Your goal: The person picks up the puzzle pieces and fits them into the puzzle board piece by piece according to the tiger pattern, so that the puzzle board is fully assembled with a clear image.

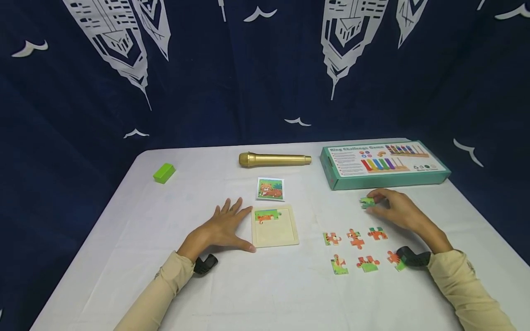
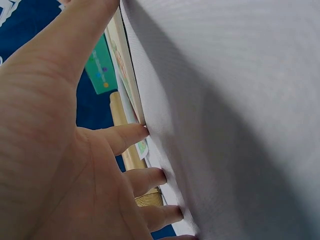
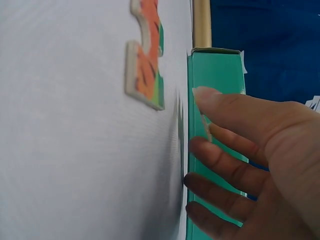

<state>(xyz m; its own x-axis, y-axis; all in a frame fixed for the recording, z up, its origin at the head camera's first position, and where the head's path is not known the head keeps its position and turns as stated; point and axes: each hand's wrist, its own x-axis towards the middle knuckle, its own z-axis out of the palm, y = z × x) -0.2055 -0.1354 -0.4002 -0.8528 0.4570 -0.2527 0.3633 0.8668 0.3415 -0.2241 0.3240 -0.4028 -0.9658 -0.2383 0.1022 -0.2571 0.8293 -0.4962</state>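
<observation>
My left hand (image 1: 223, 227) lies spread on the white cloth, its thumb and index finger touching the left side of a wooden puzzle tray (image 1: 275, 235). Joined puzzle pieces (image 1: 266, 216) in green and orange fill the tray's upper left part. Over on the right, my right hand (image 1: 395, 210) pinches a green puzzle piece (image 1: 366, 202) between thumb and fingers; the right wrist view shows only a thin edge of it. Several loose tiger puzzle pieces (image 1: 355, 238) lie in two rows below that hand. Behind the tray is a tiger picture card (image 1: 270, 189).
A teal game box (image 1: 385, 164) stands at the back right, just beyond my right hand. The gold microphone (image 1: 275, 160) lies at the back middle. Far to the left sits a green block (image 1: 164, 173). A dark blue curtain (image 1: 232, 92) hangs behind the table.
</observation>
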